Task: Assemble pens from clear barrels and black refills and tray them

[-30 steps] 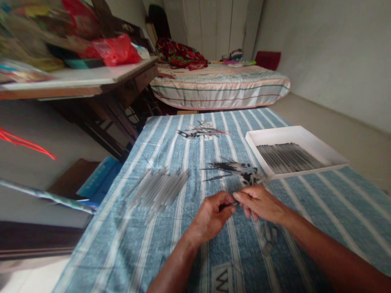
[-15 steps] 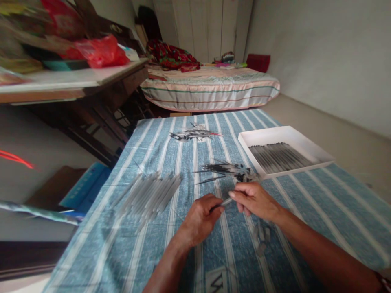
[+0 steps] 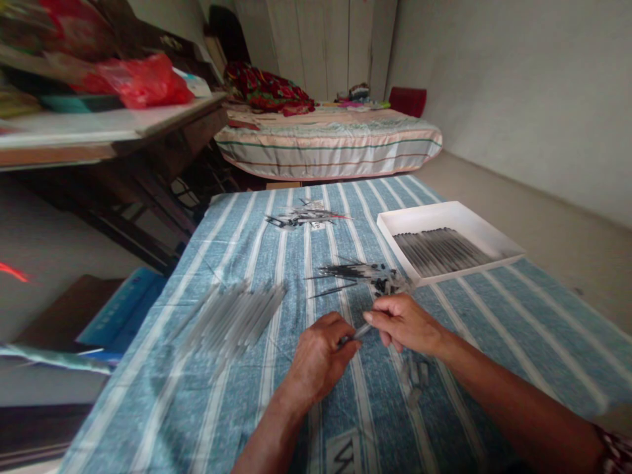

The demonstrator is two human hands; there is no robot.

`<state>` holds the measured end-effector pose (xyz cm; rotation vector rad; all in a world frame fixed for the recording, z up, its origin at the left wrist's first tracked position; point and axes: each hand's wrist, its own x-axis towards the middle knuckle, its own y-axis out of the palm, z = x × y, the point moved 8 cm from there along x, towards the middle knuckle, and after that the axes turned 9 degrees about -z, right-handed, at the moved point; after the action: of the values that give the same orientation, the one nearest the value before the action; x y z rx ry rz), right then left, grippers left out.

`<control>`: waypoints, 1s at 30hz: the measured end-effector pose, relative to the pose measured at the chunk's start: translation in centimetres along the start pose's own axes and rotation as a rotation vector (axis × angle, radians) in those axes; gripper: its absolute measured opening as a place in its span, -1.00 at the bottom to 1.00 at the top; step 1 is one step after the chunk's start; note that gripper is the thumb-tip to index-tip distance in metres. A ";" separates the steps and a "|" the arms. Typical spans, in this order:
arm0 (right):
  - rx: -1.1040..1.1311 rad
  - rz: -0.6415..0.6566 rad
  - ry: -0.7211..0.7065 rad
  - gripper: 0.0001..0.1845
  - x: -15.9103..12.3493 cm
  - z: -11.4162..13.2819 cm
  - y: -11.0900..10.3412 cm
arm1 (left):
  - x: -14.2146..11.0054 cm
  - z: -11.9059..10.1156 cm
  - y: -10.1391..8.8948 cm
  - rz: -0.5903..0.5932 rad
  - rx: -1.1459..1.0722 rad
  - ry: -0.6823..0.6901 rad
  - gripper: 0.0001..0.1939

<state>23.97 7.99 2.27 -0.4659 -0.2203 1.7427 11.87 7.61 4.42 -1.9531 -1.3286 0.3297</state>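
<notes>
Between my hands is a slim grey pen, its ends partly hidden by my fingers. My left hand is closed round one end, and my right hand pinches the other. Just beyond them lies a heap of thin black refills with small black and clear pieces. Several clear-grey pen caps rest below my right hand. To the left, many translucent grey pen barrels lie side by side. A white box at the right holds a row of dark-filled pens.
A blue striped cloth covers the table. Farther back is another small pile of thin dark parts. On the left stands a desk with a red plastic bag. A bed is beyond the table.
The whole view has shifted slightly, so things sit a little farther left. Both hands keep hold of the pen in nearly the same pose.
</notes>
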 end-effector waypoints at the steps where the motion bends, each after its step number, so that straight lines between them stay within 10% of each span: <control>1: -0.001 0.006 -0.012 -0.61 0.0 0.1 -0.2 | 0.0 0.0 0.0 -0.006 -0.013 -0.015 -0.88; 13: -0.623 -0.225 -0.016 -0.78 -2.4 -4.3 -12.7 | 0.1 3.4 0.0 -0.161 -0.525 -0.406 -0.80; 19: -0.664 -0.047 0.070 -0.79 -5.5 -8.1 -11.1 | 0.2 3.7 0.0 -0.189 -0.544 -0.448 -0.79; 30: -0.467 -0.186 -0.021 -0.78 -3.8 -7.5 -7.7 | 0.1 4.4 -0.1 -0.212 -0.676 -0.565 -0.75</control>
<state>34.59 5.24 -0.73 -0.7394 -0.6729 1.5098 9.28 9.59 1.42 -2.3184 -2.2191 0.3760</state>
